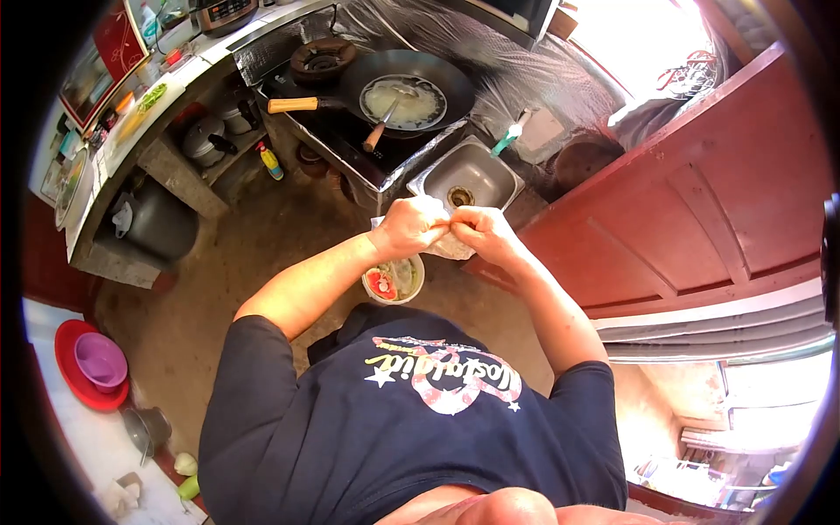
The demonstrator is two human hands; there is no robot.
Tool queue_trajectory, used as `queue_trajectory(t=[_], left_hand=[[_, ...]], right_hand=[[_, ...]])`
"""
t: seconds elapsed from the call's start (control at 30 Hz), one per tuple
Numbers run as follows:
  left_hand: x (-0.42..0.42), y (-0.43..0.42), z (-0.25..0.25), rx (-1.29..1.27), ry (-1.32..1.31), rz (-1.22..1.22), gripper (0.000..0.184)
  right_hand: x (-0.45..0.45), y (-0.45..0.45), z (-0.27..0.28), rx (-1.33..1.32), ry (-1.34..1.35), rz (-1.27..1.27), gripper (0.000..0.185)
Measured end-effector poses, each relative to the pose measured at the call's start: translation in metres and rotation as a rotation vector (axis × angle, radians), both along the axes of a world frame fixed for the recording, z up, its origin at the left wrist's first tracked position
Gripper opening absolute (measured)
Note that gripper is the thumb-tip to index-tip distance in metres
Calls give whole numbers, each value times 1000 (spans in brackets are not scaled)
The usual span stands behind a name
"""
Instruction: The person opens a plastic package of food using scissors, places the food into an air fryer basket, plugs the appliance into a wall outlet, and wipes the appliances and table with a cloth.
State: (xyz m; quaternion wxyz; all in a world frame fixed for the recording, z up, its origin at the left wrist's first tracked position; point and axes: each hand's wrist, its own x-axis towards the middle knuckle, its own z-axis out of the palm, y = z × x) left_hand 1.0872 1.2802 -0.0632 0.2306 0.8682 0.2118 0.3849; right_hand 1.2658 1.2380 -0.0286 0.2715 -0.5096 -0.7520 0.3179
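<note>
My left hand (409, 229) and my right hand (483, 234) meet in front of my body, thumbs and fingers pinched together. Between and below them hangs a pale, crumpled plastic bag (450, 248), gripped by both hands; what it contains is hidden. Right under the hands stands a white bucket (421, 282) with scraps and something red inside. Just beyond the hands is the steel sink (492, 182). A black wok (451, 86) on the stove holds bubbling, pale liquid, with a wooden-handled turner (374, 137) resting in it.
A yellow wok handle (294, 105) juts left over the stove (350, 144). A green-topped tap (509, 138) rises behind the sink. A red wooden door (665, 192) borders the right side. At left are a counter (109, 166), a yellow bottle (269, 161) and a red basin (68, 367).
</note>
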Motion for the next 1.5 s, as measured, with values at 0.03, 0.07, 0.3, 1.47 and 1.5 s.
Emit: queue_trajectory(t=[0.03,0.07,0.3,1.47,1.5], left_hand=[[0,1,1,53,-37,5,8],[0,2,3,57,-36,0,8],[-6,-14,-5,195,29,58,8],[-27,-30,-10,-562,-70,-59,7],[-28,-30,-11,-580,-67,-62,7]], right_hand=[[-2,1,0,-18,35,-12,16],[-3,4,1,-33,70,-22,16],[-7,-3,-20,-405,314,-113,17],[1,-11,-17,-383,227,109,17],[1,-11,-18,-385,226,111,17]])
